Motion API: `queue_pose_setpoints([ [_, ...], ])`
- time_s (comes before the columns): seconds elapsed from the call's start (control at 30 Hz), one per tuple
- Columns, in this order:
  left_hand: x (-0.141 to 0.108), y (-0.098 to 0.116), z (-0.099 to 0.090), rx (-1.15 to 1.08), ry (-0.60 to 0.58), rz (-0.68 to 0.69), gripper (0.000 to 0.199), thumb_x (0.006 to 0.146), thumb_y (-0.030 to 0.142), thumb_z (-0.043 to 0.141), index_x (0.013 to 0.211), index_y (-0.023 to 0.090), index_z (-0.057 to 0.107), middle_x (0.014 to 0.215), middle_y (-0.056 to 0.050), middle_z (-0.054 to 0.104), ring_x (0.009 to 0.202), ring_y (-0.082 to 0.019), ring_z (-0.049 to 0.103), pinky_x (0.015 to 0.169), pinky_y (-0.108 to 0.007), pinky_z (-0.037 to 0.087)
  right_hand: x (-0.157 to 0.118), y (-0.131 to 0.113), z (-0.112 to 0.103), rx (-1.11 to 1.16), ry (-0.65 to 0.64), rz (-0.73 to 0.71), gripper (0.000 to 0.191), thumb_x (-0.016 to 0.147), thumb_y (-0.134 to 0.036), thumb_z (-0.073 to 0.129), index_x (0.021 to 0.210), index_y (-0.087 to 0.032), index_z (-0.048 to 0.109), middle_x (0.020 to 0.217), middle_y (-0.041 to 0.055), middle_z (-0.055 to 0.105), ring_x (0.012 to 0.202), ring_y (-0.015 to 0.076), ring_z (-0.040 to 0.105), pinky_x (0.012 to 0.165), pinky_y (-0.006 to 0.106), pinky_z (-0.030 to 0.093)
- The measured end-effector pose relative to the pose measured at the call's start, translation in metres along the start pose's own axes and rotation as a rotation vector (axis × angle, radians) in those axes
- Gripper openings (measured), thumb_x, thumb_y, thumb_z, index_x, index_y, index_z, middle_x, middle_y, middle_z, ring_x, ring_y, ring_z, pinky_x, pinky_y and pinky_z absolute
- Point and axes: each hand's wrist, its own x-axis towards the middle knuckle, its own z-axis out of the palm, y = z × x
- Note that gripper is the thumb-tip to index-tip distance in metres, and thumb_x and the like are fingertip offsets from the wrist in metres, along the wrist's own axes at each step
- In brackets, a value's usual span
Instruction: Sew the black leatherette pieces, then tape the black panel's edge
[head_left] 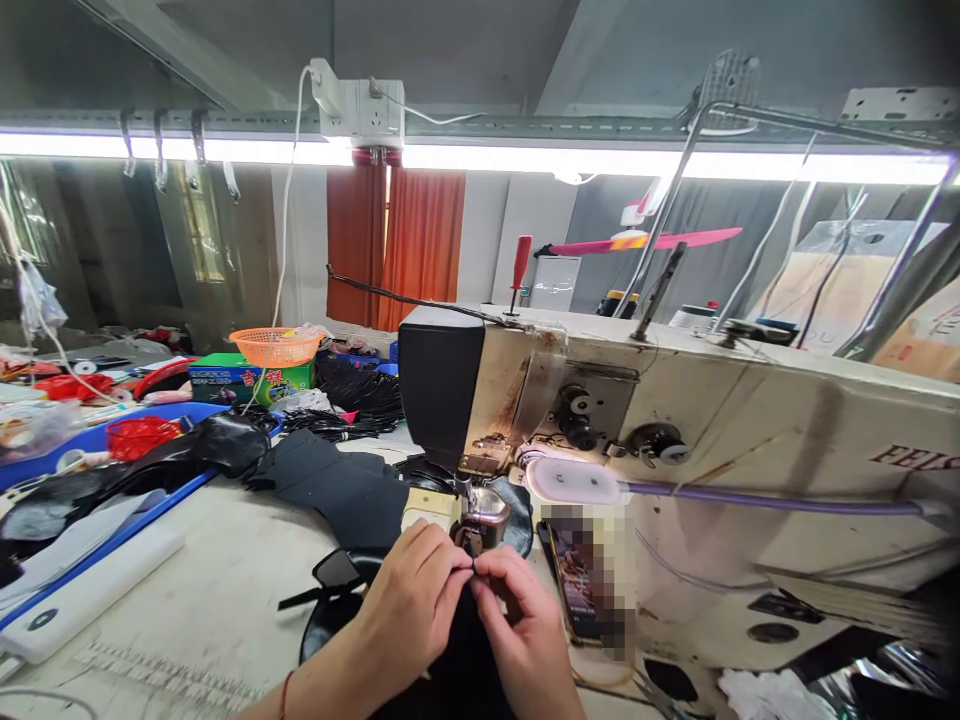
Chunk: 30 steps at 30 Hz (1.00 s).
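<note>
Right at the needle area [471, 535] of a cream sewing machine [750, 430], both hands meet with their fingertips close together. My left hand [412, 600] pinches the edge of a black piece of material [466, 655] between thumb and forefinger. My right hand [525, 625] pinches the same edge just to its right. The black piece hangs down between the hands, and its lower part runs out of view. Whether it is fabric or leather I cannot tell. Shiny black pieces [337, 575] lie on the table beside my left hand.
A phone [581, 585] lies right of the needle, partly blurred. A lit lamp [574, 480] sits under the machine arm. Flat black pieces [330, 485] spread to the left, near a blue tray [202, 490], a white device [90, 595] and an orange basket [277, 346].
</note>
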Motion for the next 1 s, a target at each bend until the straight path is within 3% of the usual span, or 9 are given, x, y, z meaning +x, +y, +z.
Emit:
queue_pose_setpoints([
  [0.2, 0.006, 0.002, -0.014, -0.056, -0.143, -0.089, 0.014, 0.093, 0.007, 0.048, 0.089, 0.019, 0.054, 0.084, -0.003, 0.059, 0.077, -0.017, 0.055, 0.068, -0.027, 0.044, 0.005, -0.006, 0.000, -0.060, -0.017, -0.123, 0.018, 0.092, -0.007, 0.052, 0.089, -0.022, 0.061, 0.081, -0.0011, 0.062, 0.073, 0.0102, 0.061, 0.066, 0.018, 0.049],
  [0.47, 0.009, 0.003, -0.020, -0.175, -0.291, -0.290, 0.009, 0.089, 0.013, 0.050, 0.085, 0.020, 0.055, 0.080, -0.001, 0.059, 0.071, -0.014, 0.054, 0.064, -0.025, 0.042, 0.001, -0.007, 0.000, -0.051, -0.034, -0.098, 0.017, 0.092, -0.008, 0.051, 0.086, -0.022, 0.059, 0.082, -0.0008, 0.061, 0.074, 0.0113, 0.061, 0.067, 0.021, 0.049],
  [0.57, 0.008, 0.003, -0.017, -0.236, -0.272, -0.321, 0.007, 0.089, 0.016, 0.051, 0.086, 0.020, 0.056, 0.079, 0.000, 0.058, 0.068, -0.013, 0.054, 0.062, -0.024, 0.042, 0.002, -0.006, -0.001, -0.044, -0.014, -0.086, 0.017, 0.090, -0.008, 0.052, 0.085, -0.022, 0.060, 0.080, -0.0014, 0.062, 0.073, 0.0110, 0.061, 0.066, 0.020, 0.049],
  [0.77, 0.005, -0.001, -0.010, -0.160, -0.175, -0.189, 0.013, 0.089, 0.010, 0.047, 0.089, 0.020, 0.055, 0.083, -0.001, 0.058, 0.069, -0.013, 0.055, 0.063, -0.023, 0.045, 0.006, -0.007, -0.002, -0.040, 0.002, -0.080, 0.017, 0.089, -0.008, 0.054, 0.084, -0.021, 0.064, 0.079, -0.0004, 0.064, 0.071, 0.0114, 0.062, 0.064, 0.020, 0.050],
  [1.0, 0.002, 0.000, -0.006, -0.146, -0.110, -0.150, 0.015, 0.090, 0.009, 0.045, 0.092, 0.021, 0.053, 0.084, -0.001, 0.058, 0.074, -0.014, 0.057, 0.066, -0.024, 0.047, 0.006, -0.012, 0.000, 0.016, -0.021, 0.026, 0.013, 0.093, -0.021, 0.060, 0.082, -0.021, 0.067, 0.078, 0.0013, 0.064, 0.070, 0.0142, 0.062, 0.064, 0.024, 0.050],
])
